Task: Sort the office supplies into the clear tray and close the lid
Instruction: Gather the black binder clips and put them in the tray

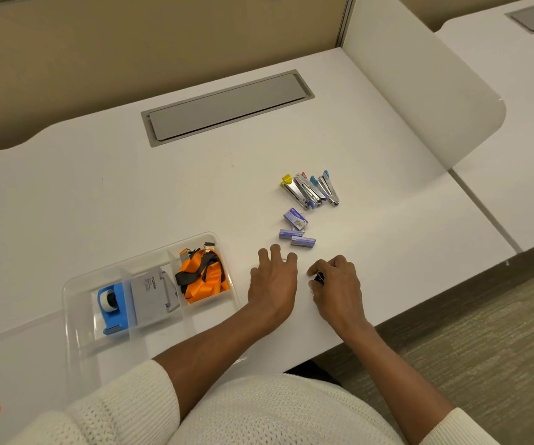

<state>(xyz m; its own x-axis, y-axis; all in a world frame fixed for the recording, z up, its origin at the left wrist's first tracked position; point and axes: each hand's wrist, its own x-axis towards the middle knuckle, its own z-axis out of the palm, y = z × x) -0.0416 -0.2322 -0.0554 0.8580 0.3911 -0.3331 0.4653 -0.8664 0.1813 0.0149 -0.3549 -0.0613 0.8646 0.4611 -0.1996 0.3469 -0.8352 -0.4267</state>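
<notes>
A clear tray point(70, 293) sits at the left front of the white desk. It holds a blue tape dispenser point(113, 308), a grey box point(150, 295) and orange lanyards point(203, 276). Right of the tray, my left hand point(272, 281) rests palm down on the desk, fingers spread, holding nothing. My right hand point(339, 284) is beside it, closed on small black binder clips point(319, 278). Beyond my hands lie three purple staple boxes point(296, 228) and several small staplers point(310, 189) with coloured ends.
A clear lid point(9, 364) lies at the tray's near left. A grey cable hatch point(227, 107) is set into the desk at the back. A white divider panel point(419, 91) stands on the right. The desk's front edge runs just behind my right wrist.
</notes>
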